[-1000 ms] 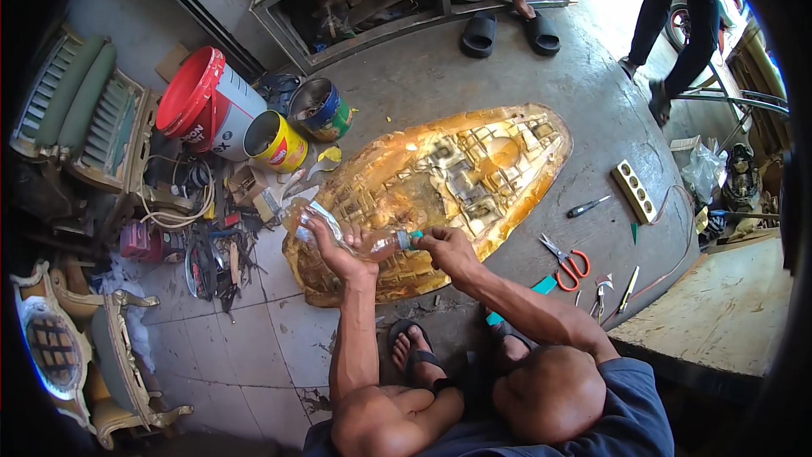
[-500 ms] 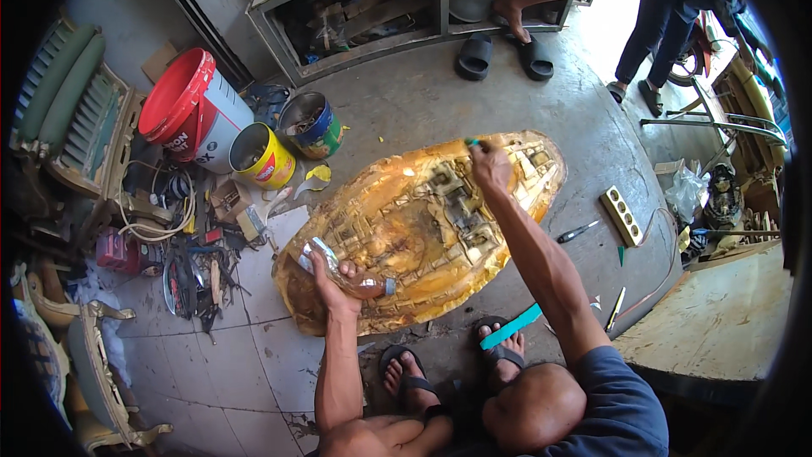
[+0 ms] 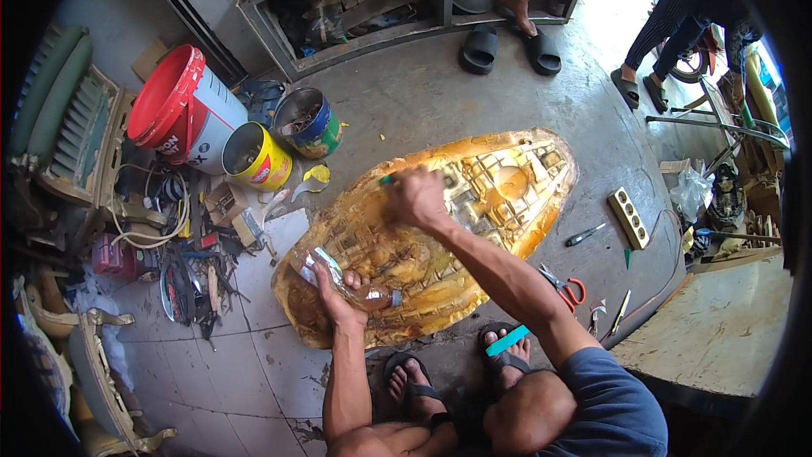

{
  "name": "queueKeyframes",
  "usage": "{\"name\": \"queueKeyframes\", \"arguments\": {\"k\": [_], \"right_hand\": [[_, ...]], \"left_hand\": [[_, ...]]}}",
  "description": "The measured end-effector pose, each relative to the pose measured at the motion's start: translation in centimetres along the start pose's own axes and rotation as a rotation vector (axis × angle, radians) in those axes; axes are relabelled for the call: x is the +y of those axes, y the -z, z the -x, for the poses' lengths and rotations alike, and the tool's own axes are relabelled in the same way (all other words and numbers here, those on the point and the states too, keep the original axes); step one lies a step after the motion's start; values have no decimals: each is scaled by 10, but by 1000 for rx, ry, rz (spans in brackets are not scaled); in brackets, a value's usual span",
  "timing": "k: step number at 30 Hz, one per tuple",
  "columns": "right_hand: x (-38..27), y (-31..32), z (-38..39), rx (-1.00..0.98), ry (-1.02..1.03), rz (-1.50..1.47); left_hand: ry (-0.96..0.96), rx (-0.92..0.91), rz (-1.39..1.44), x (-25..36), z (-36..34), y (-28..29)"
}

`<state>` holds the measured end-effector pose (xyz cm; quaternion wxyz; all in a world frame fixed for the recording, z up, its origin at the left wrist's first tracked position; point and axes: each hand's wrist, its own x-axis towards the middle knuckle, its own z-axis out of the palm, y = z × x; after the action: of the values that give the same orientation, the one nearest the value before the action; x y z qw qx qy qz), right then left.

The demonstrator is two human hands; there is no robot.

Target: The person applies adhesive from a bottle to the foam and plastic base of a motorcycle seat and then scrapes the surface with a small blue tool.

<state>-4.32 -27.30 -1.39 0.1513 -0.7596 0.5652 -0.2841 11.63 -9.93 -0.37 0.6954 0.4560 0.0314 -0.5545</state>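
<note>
Grey concrete floor [image 3: 397,106] spreads under a long amber-yellow moulded slab [image 3: 406,258]. Left of the slab stands a large red-and-white bucket [image 3: 173,110]. Above the slab's near left part, the left hand [image 3: 342,300] has its grip wrapped around a tilted clear bottle [image 3: 372,297] of brownish liquid. Orange-handled scissors [image 3: 574,291] lie right of the slab. Over the slab's far side, the right hand [image 3: 417,199] keeps its grip closed on a small green piece [image 3: 387,179], mostly hidden.
</note>
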Motion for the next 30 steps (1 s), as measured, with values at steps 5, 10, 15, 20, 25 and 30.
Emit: {"name": "queueKeyframes", "arguments": {"k": [5, 10, 15, 20, 25, 30], "right_hand": [[66, 61, -16, 69, -130, 284], [57, 47, 14, 279, 488, 83], [97, 88, 63, -388, 131, 81], [67, 131, 163, -161, -72, -257], [61, 184, 244, -386, -717, -680], [83, 158, 286, -695, -763, -524]], "left_hand": [[-49, -36, 12, -5, 7, 0], [-23, -23, 14, -2, 5, -6], [-12, -42, 29, -14, 0, -2], [15, 97, 54, 22, 10, -1], [-355, 78, -61, 113, 29, 19], [-259, -152, 6, 189, -14, 104]]}}
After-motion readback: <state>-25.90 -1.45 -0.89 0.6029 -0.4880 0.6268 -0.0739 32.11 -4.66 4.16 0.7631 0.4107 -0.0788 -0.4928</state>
